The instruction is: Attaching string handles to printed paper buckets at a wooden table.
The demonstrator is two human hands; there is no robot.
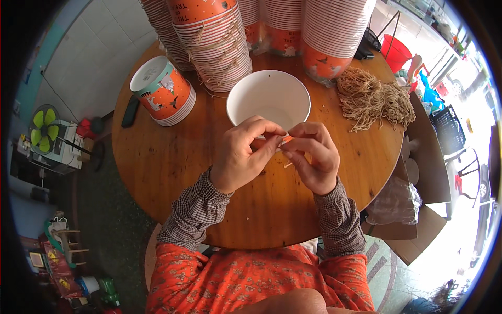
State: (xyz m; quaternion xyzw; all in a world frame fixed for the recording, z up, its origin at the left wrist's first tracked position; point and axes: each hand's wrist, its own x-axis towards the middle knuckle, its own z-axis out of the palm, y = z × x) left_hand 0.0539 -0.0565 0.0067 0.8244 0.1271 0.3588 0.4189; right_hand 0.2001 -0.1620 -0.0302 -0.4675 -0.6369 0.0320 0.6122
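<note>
A paper bucket with a white inside stands before me, its mouth tipped up toward me. One small dark hole shows near its far rim. At its near rim the fingertips of my left hand and my right hand almost meet, both closed in a pinch. A sliver of the bucket's orange outside shows between them. My right fingertips hold a thin pale piece of twine, with a short end poking out below. What my left thumb and forefinger pinch is hidden by the fingers.
A tangled bundle of twine lies at the table's right. Tall stacks of orange buckets stand at the back, some with twine handles. A short stack leans at left beside a dark phone-like object. An open carton adjoins the right edge.
</note>
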